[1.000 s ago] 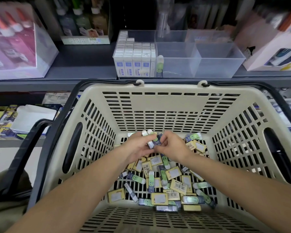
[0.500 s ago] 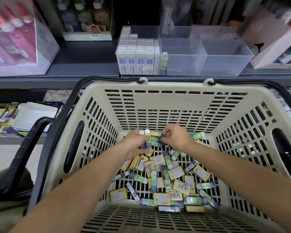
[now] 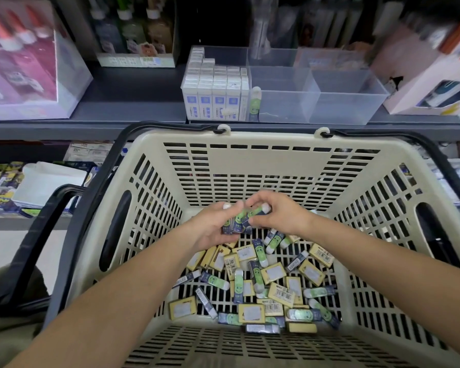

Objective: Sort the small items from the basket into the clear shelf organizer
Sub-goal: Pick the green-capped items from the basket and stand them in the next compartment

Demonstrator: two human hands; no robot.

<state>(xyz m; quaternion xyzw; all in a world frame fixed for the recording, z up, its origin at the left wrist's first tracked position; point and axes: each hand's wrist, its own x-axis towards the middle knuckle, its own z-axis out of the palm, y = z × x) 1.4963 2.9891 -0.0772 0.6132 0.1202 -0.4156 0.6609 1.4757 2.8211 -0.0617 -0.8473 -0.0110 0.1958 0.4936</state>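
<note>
A beige slotted basket (image 3: pixel 250 166) holds several small items on its floor: green-and-navy erasers (image 3: pixel 214 279) and yellow boxed ones (image 3: pixel 273 273). My left hand (image 3: pixel 210 229) grips a bundle of green erasers (image 3: pixel 237 224) upright. My right hand (image 3: pixel 279 216) pinches one more green eraser (image 3: pixel 258 210) against that bundle. The clear shelf organizer (image 3: pixel 316 102) stands on the shelf beyond the basket. Its left section is packed with white-and-blue boxes (image 3: pixel 215 96), and one green eraser (image 3: pixel 255 102) stands next to them.
Two black basket handles (image 3: pixel 64 208) hang at the left and along the rim. A pink display box (image 3: pixel 24 62) sits on the shelf at left, a white carton (image 3: pixel 430 86) at right, bottles (image 3: pixel 133 30) behind. Lower shelf stock (image 3: pixel 32 187) lies left of the basket.
Both hands rose slightly off the pile and came together. My right hand picked up another green eraser and brought it against the bundle in my left hand.
</note>
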